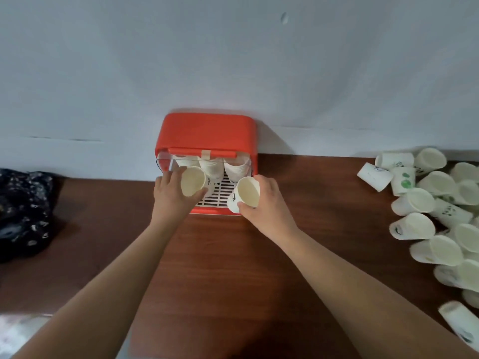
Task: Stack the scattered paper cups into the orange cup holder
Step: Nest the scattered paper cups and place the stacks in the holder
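Currently, the left hand point(173, 193) grips one paper cup point(192, 181) at the orange cup holder point(206, 133). Right hand point(267, 200) grips a second paper cup point(245, 195) over the holder's white grille point(220, 193)

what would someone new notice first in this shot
The bright orange cup holder against the wall at centre draws the eye, with the left hand and right hand each holding a paper cup at its open front. A heap of paper cups sprawls across the table's right side.
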Available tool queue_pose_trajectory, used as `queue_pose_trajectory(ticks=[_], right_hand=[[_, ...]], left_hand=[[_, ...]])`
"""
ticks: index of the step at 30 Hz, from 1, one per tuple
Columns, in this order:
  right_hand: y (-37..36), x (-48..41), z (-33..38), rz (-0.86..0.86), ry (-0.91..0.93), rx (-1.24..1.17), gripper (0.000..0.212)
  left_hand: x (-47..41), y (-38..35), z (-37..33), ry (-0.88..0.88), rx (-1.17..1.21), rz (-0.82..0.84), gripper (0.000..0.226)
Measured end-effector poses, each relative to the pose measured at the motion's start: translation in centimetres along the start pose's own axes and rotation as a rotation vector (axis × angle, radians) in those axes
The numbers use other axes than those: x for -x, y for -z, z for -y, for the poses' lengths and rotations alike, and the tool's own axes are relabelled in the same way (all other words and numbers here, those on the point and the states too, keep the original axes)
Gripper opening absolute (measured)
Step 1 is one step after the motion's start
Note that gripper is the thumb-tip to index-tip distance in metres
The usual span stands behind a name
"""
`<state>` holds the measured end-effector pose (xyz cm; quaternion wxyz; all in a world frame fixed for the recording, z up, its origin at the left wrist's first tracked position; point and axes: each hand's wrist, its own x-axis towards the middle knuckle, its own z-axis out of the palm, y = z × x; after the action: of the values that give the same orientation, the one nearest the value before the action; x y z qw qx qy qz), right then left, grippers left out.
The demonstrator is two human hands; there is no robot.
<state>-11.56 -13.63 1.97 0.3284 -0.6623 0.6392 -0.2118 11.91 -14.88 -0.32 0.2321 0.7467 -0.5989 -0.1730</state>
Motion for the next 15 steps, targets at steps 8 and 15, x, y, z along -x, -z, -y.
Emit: queue_pose_trajectory(ticks=[8,15], right_hand=[[-2.3,-2.6,2.5,0.009,0.046,-0.039,0.074],[-4.6,-4.1,4.0,0.045,0.073,-0.006,0.076]], left_hand=[[-1.0,2.8,2.7,0.109,0.273,-0.15,0.059],[-2.4,0.7,6.3,0.153,-0.04,0.118,0.079]])
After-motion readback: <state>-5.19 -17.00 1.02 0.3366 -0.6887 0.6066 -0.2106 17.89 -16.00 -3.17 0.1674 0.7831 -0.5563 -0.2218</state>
